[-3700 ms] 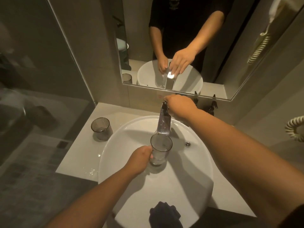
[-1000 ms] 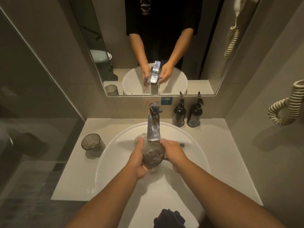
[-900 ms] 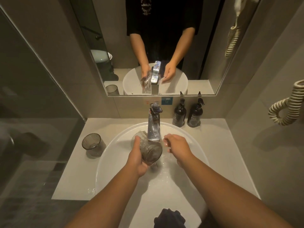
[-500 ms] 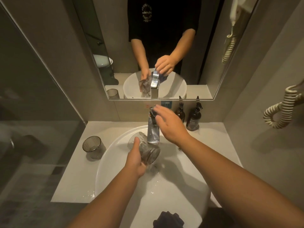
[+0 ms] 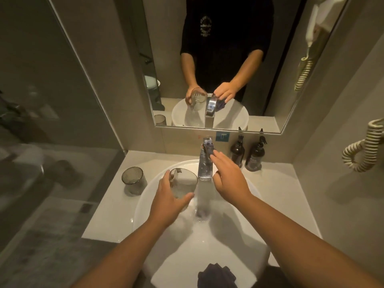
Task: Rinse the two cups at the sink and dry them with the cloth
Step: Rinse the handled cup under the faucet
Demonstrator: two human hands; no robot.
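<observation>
My left hand (image 5: pixel 167 201) grips a clear glass cup (image 5: pixel 184 185) upright over the white basin (image 5: pixel 247 242), just left of the chrome tap (image 5: pixel 205 163). Water runs from the spout into the basin. Beside the tap hovers my right hand (image 5: pixel 227 177), fingers spread, fingertips close to the tap lever, holding nothing. A second ribbed glass cup (image 5: pixel 133 180) stands on the counter left of the basin. A dark cloth (image 5: pixel 216 275) lies on the basin's near rim.
Two dark pump bottles (image 5: pixel 252 156) stand at the back of the counter (image 5: pixel 291 196), right of the tap. A mirror (image 5: pixel 228 59) hangs above. A coiled cord (image 5: pixel 365 146) is on the right wall. Glass shower panel (image 5: pixel 52 121) to the left.
My left hand turned the cup from tilted to upright and moved it left of the stream. My right hand left the cup, rose toward the tap lever, and now hovers beside the tap.
</observation>
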